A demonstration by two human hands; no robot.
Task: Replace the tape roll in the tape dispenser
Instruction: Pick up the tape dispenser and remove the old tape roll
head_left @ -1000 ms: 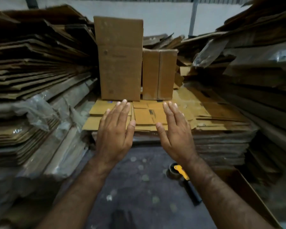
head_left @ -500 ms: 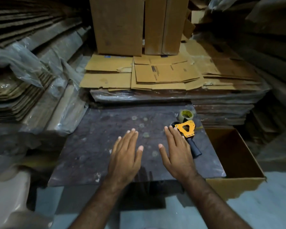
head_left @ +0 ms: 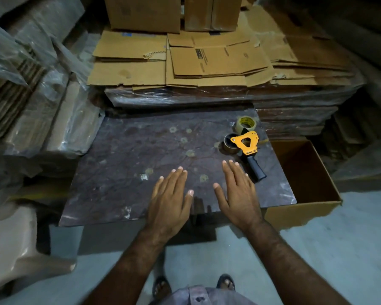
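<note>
At the bottom edge, two sandalled feet (head_left: 226,282) stood on a pale grey-blue concrete floor (head_left: 330,249). Two bare forearms reached forward from there over the near edge of a low table with a dark, mottled, stained top (head_left: 128,164). The left hand (head_left: 168,201) was flat and open, palm down, fingers together and pointing away, holding nothing. The right hand (head_left: 240,192) was likewise open and empty, palm down, fingers spread slightly. Whether either palm touched the tabletop could not be told.

Just beyond the right fingertips, a hand-held tape dispenser with an orange metal frame and a black handle (head_left: 248,148) lay on the right part of the table, its handle pointing back toward the right hand. A brown, nearly bare cardboard tape core (head_left: 229,143) sat in the dispenser at its left side. Just behind it, close to the table's far right corner, a fresh roll of clear packing tape with a yellow printed core (head_left: 245,123) lay on the table.

To the right of the table an open brown cardboard box (head_left: 304,208) sat on the floor. Behind the table, flattened brown cardboard cartons (head_left: 207,60) lay on plastic-wrapped stacks, with upright cardboard boxes (head_left: 145,12) farther back.
</note>
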